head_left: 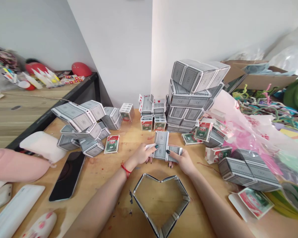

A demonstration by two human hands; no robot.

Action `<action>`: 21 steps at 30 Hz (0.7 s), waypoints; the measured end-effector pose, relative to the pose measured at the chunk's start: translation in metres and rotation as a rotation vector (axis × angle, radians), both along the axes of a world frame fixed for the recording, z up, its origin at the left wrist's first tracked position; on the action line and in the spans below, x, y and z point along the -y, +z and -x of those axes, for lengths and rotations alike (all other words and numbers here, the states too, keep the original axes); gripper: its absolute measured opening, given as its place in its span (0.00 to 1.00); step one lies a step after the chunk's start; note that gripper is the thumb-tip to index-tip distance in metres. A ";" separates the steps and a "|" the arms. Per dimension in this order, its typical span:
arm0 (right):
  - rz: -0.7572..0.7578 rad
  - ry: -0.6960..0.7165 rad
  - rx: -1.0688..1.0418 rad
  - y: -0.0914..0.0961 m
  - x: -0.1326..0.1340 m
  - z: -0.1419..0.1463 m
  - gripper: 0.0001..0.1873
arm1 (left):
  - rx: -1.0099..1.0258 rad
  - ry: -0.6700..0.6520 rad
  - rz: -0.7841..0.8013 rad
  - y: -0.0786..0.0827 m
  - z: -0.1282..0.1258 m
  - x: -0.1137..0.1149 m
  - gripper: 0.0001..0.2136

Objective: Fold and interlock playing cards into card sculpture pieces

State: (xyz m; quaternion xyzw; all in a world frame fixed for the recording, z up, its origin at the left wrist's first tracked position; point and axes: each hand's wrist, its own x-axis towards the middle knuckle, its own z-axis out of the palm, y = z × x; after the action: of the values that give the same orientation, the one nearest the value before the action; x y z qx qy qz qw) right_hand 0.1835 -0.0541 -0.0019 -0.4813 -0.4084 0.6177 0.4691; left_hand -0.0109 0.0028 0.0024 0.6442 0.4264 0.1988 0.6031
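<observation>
Between my hands is a piece of joined playing cards (161, 145), grey patterned backs up, one card standing tall and another reaching to the right. My left hand (144, 153) grips its left side, thumb on top. On the right part, my right hand (181, 158) pinches the card with the thumb above and fingers below. Just nearer to me, a heart-shaped ring of playing cards (186, 195) stands on edge on the wooden table (109, 178). Beyond my hands stand small stacks of cards (147, 105) on card packs (147, 123).
A tall stack of card boxes (186, 99) rises behind to the right; another card structure (75, 115) stands left. A phone (67, 175), keyboard (17, 211) and mouse (41, 226) lie left. Green tape (285, 201), a plastic bag (238, 119) and a carton (265, 81) are right.
</observation>
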 end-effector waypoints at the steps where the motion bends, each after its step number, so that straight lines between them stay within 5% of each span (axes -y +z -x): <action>1: 0.004 -0.003 -0.007 0.000 0.000 -0.001 0.29 | 0.014 0.000 0.013 0.000 0.001 -0.001 0.18; 13: 0.022 -0.003 -0.055 -0.003 0.000 -0.004 0.27 | -0.067 0.009 -0.131 -0.006 0.008 -0.002 0.20; 21: -0.001 0.005 -0.020 -0.001 0.002 -0.002 0.23 | 0.043 -0.003 -0.077 0.004 0.002 0.004 0.22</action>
State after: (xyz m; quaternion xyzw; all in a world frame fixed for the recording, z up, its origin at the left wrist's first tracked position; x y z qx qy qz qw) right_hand 0.1850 -0.0566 -0.0026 -0.4736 -0.4052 0.6236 0.4719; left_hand -0.0132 -0.0007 0.0062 0.6630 0.4045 0.2278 0.5873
